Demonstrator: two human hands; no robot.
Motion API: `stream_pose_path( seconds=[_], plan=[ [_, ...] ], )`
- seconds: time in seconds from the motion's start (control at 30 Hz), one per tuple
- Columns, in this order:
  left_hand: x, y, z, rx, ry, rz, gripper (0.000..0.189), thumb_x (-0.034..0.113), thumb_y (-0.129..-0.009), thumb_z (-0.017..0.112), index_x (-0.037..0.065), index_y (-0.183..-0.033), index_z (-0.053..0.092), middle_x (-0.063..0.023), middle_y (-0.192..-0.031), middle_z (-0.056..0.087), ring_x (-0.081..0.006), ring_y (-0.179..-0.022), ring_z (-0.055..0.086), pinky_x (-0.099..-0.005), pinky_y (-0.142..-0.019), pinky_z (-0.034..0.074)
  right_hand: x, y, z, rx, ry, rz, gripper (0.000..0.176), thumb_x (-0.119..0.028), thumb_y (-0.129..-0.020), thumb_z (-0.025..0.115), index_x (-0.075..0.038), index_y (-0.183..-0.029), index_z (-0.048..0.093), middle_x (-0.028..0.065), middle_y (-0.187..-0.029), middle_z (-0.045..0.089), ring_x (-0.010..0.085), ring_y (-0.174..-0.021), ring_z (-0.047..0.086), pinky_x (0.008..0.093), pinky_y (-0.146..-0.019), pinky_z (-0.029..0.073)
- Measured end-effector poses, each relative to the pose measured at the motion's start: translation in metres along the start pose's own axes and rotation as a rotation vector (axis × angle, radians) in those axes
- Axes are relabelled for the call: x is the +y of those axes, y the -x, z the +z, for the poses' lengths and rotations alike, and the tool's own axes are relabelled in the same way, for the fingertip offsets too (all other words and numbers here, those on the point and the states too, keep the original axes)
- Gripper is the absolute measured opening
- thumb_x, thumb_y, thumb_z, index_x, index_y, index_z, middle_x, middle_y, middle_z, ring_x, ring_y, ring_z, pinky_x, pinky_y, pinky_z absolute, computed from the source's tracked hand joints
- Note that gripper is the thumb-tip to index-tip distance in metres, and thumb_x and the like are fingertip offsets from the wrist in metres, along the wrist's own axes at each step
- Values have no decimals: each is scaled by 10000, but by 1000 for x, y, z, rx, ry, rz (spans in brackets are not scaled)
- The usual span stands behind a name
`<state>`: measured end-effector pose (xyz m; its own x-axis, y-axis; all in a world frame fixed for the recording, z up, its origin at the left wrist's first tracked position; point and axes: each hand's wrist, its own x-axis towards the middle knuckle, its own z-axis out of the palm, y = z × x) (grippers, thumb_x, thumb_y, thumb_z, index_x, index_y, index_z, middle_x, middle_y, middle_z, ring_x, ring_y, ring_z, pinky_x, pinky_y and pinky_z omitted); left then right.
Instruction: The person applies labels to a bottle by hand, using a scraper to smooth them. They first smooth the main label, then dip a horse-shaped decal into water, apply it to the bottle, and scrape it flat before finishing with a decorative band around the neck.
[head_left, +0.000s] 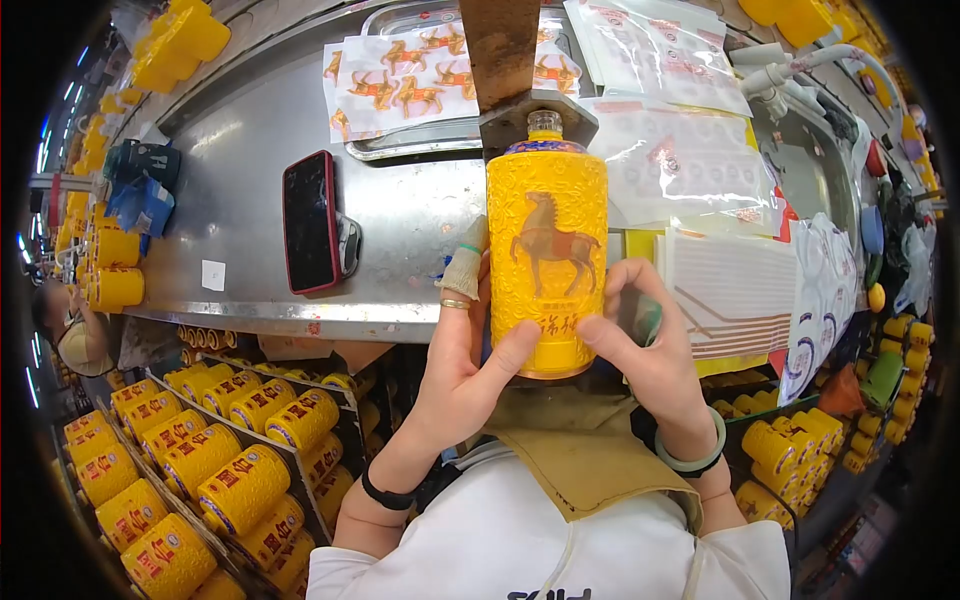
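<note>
A yellow embossed bottle [508,285] with a clear glass neck lies between my hands, its neck pointing away from me. A brown horse decal [553,250] and red characters below it show on its upper face. My left hand [452,375] grips the lower left side, thumb on the front; a cloth finger cover [462,272] sits on one finger. On the lower right side, my right hand [655,365] holds the bottle with its thumb near the characters. Some fingers of both hands are hidden behind it. The neck is close to a dark metal bracket [505,55].
Horse decal sheets [375,115] lie on a metal tray behind the bracket. A phone [310,220] rests on the metal table [235,130] to the left. Plastic-covered sheets [680,170] spread to the right. Racks of yellow bottles [240,490] stand below on both sides. A person [85,335] is at far left.
</note>
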<state>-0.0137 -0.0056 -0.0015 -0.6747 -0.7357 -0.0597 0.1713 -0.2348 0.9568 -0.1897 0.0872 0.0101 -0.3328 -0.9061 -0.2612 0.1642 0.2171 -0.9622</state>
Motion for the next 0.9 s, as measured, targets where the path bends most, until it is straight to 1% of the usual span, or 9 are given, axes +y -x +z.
stream_pose_path(
  seconds=[0.43, 0.9],
  plan=[
    [1, -1, 1, 5, 26, -11, 812, 46, -1014, 595, -17, -1643, 86, -184, -1657, 264, -290, -1545, 268, -423, -1268, 187, 1, 0, 1, 7, 16, -1, 360, -168, -916, 814, -73, -1088, 513, -27, -937, 454, 66, -843, 428, 211, -768, 406],
    [0, 0, 1, 16, 4, -23, 820, 59, -1011, 604, -34, -1639, 84, -197, -1654, 265, -292, -1546, 266, -418, -1267, 186, -1, 0, 1, 4, -3, 16, 351, -158, -918, 809, -75, -1085, 512, -25, -944, 455, 69, -856, 431, 213, -781, 407]
  ],
)
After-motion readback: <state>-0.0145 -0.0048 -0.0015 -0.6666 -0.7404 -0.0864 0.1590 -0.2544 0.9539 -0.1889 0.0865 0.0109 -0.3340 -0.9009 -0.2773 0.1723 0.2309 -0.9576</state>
